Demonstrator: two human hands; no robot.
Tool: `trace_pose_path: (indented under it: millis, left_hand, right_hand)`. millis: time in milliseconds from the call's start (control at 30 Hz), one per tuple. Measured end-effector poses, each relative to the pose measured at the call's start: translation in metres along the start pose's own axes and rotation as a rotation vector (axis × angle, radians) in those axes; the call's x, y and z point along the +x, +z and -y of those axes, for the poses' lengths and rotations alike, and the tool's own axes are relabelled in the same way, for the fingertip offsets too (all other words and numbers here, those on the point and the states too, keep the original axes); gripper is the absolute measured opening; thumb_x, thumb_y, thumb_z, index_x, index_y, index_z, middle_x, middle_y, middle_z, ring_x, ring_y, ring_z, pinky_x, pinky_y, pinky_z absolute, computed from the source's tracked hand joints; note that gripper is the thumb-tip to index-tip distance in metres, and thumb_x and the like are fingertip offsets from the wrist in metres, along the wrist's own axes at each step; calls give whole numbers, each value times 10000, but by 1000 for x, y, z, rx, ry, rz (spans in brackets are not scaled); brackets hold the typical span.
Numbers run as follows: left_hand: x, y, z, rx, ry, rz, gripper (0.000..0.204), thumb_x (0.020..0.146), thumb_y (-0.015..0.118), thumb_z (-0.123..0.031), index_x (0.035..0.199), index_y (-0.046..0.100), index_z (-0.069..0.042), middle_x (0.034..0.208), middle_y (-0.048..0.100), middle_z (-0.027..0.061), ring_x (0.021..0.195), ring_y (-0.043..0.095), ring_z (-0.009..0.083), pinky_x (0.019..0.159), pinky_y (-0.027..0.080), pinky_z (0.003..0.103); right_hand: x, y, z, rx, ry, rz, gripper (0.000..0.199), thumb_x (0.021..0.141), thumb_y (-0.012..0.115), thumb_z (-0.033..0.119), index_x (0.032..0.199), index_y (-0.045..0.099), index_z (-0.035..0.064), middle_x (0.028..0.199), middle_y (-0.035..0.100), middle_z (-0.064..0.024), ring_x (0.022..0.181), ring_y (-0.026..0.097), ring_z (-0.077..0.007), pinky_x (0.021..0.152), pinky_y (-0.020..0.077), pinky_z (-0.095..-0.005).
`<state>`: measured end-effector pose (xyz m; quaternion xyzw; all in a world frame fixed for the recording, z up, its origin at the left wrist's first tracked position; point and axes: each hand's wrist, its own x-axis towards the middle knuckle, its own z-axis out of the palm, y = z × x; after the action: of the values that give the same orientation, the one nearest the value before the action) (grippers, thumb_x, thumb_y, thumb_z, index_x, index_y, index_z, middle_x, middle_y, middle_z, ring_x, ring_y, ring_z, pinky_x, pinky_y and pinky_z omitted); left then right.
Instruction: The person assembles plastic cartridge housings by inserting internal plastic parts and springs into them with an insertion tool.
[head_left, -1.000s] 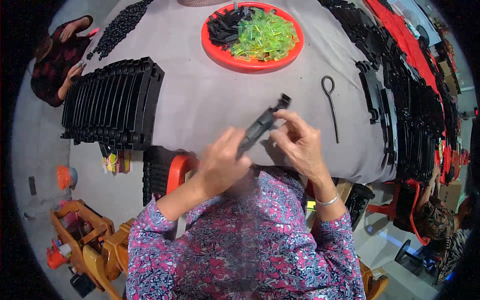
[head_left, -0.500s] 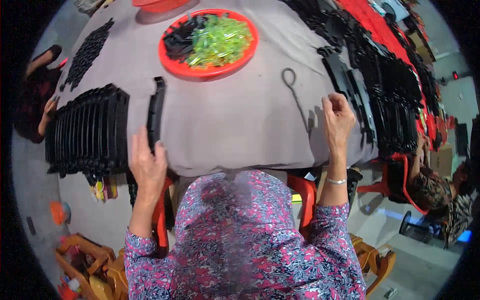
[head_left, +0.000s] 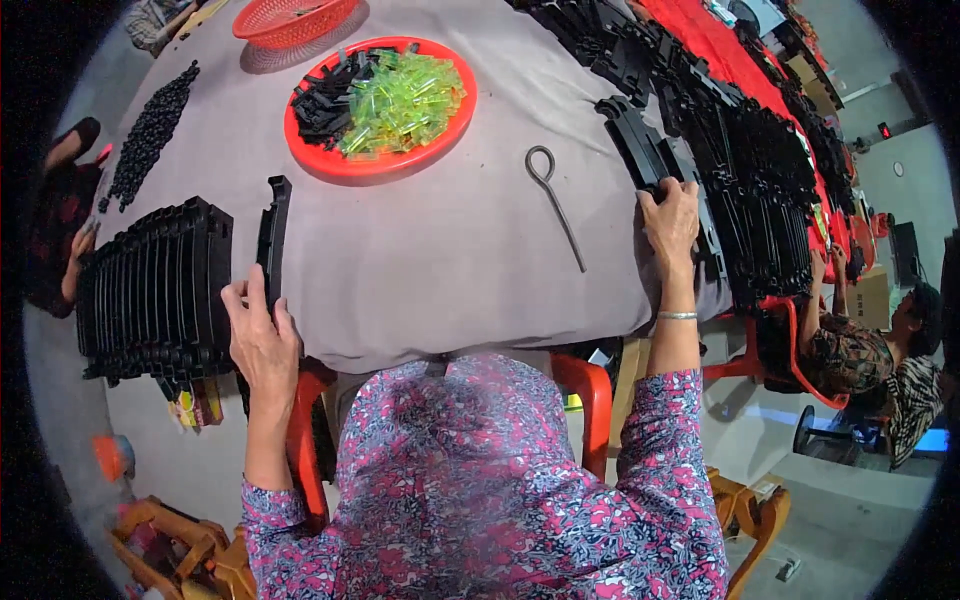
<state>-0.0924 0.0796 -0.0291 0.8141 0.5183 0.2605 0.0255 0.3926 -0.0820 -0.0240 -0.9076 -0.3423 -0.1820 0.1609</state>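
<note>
My left hand (head_left: 258,338) grips the near end of a long black plastic part (head_left: 273,228), which lies on the grey cloth right beside a tight row of the same black parts (head_left: 150,290). On the right, the fingers of my right hand (head_left: 671,213) curl over the near end of a black curved part (head_left: 632,143) at the edge of a large spread of such parts (head_left: 760,170). A bracelet sits on the right wrist.
A round red tray (head_left: 322,163) holds black and clear green pieces. A metal hook tool (head_left: 556,197) lies between my hands. A red basket (head_left: 290,18) and a heap of small black pieces (head_left: 150,130) are at the back. Another person (head_left: 870,350) sits at the right.
A second ago both hands held one black part in front of me. My left hand carried it to the row on the left; my right hand reached out to the parts on the right.
</note>
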Motion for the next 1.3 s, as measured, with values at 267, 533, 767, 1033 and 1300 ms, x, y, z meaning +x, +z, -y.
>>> trace_pose_path:
  millis: [267, 533, 767, 1033, 1300]
  left_hand:
    - [9, -1, 8, 48, 29, -20, 526, 793, 683, 1, 1296, 531, -15, 1166, 500, 193, 1025, 579, 360, 818, 510, 436]
    - [2, -25, -27, -14, 209, -64, 522, 758, 690, -1, 1265, 567, 7, 1247, 508, 214, 1187, 484, 389, 1006, 411, 459]
    - [-8, -2, -84, -642, 220, 258, 575, 759, 718, 30, 1299, 520, 25, 1233, 507, 203, 1102, 563, 344, 941, 476, 380]
    - [30, 6, -100, -536, 408, 3, 755, 663, 758, -26, 1360, 468, -17, 1287, 476, 186, 1201, 479, 380, 1060, 361, 467]
    - [28, 35, -76, -406, 571, 278, 419, 672, 730, -100, 1084, 660, -108, 975, 606, 39, 1054, 571, 240, 1077, 300, 557]
  right_hand:
    - [1, -11, -3, 243, 178, 155, 332, 740, 793, 293, 912, 698, 25, 815, 640, -91, 655, 596, -265, 640, 496, -385]
    - [-44, -48, 39, 1426, 809, 416, 322, 798, 783, 266, 941, 600, 42, 693, 527, 24, 523, 469, -89, 460, 369, -256]
    - [-107, -65, 102, 1423, 611, 767, 200, 866, 714, 203, 960, 662, 35, 811, 639, 0, 635, 568, -85, 522, 451, -233]
    - [-100, -62, 115, 1156, 206, 1153, 173, 764, 712, 67, 724, 545, 76, 750, 514, 60, 708, 454, -49, 648, 353, -206]
    - [-76, -57, 120, 972, 45, 1278, 160, 794, 731, 105, 750, 590, 41, 764, 540, 47, 729, 461, -52, 664, 366, -219]
